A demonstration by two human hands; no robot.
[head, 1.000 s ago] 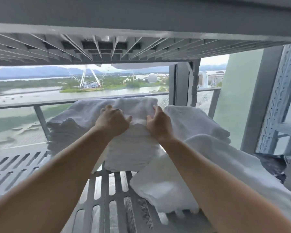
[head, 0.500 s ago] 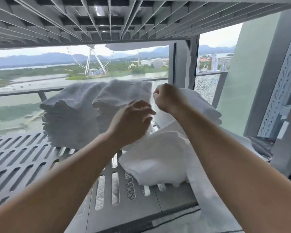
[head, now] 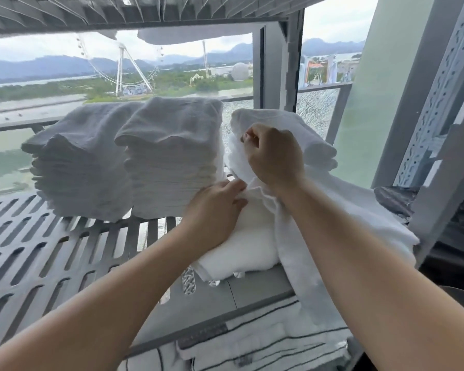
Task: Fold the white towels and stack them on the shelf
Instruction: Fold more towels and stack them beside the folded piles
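Two tall stacks of folded white towels [head: 172, 162] stand side by side at the back of the slotted grey shelf [head: 51, 253]. To their right lies a loose heap of unfolded white towels [head: 346, 210] that spills over the shelf's front edge. My right hand [head: 273, 153] is raised over the heap and pinches a fold of a loose towel. Lower down, my left hand [head: 214, 207] grips the edge of the same heap, just beside the right stack.
Another slotted shelf [head: 145, 12] hangs close overhead. A perforated grey upright [head: 437, 108] frames the right side, with dark plastic [head: 394, 199] behind the heap. Striped white cloths [head: 252, 341] lie on the level below. A window with cracked glass [head: 316, 108] is behind.
Both hands left the top of the right stack and moved right onto the loose heap. The left hand dropped lower and the right hand now pinches a towel fold.
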